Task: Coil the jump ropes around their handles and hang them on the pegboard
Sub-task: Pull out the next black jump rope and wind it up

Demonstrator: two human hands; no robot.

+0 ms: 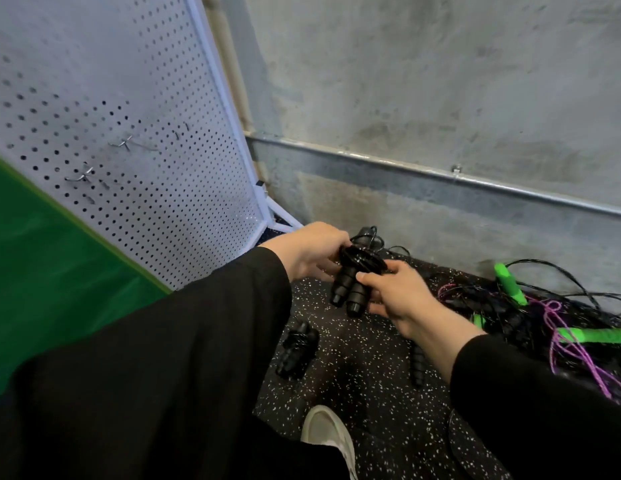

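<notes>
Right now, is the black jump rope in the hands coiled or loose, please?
Coiled: the black jump rope has cord looped round its paired handles, gripped by the left hand and right hand.

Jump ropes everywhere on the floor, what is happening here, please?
A person holds a black jump rope in both hands: the left hand grips its coiled rope end, the right hand its paired handles. Another coiled black rope lies on the floor, beside a tangled pile with green handles. The pegboard hooks hold nothing yet.
</notes>
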